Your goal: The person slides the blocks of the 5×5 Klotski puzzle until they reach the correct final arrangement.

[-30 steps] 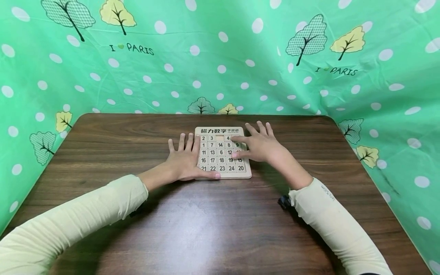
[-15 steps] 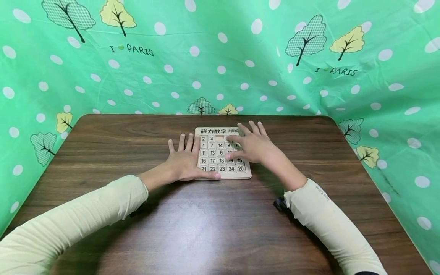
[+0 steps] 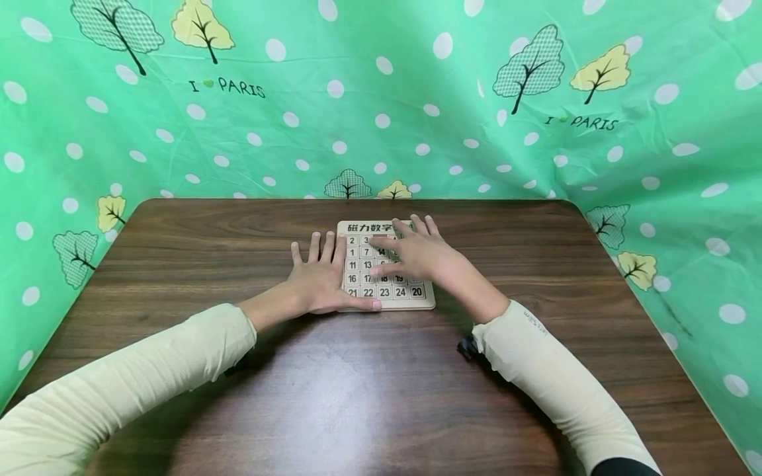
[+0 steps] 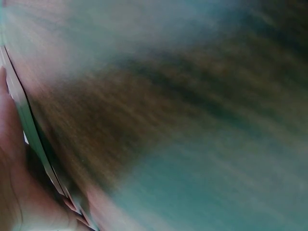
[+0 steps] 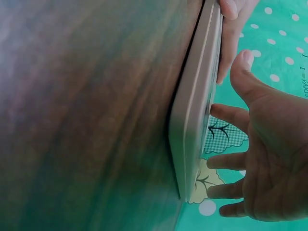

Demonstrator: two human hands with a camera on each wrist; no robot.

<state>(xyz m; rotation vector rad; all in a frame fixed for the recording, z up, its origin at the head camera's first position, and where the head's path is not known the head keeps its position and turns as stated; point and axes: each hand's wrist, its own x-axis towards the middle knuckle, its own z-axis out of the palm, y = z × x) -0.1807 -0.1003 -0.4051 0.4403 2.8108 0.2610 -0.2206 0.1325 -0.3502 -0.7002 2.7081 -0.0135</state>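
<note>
Board (image 3: 411, 305): pale, flat, rectangular, rounded corners, square numbered tiles (image 3: 384, 293); lies far-centre on dark wood-grain table (image 3: 357, 383). Left hand (image 3: 317, 282) splayed wide at its left side, thumb along near edge. Right hand (image 3: 421, 255) spread wide over right half, index tip at far row.

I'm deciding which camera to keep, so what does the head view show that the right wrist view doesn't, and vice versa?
Only the head view: the numbered tiles, left sleeve and right sleeve. Only the right wrist view: the palm of the right hand, with its thumb clear of the board. Both: that board, the right hand, part or all of the left hand, the brown table and the green dotted cloth.
</note>
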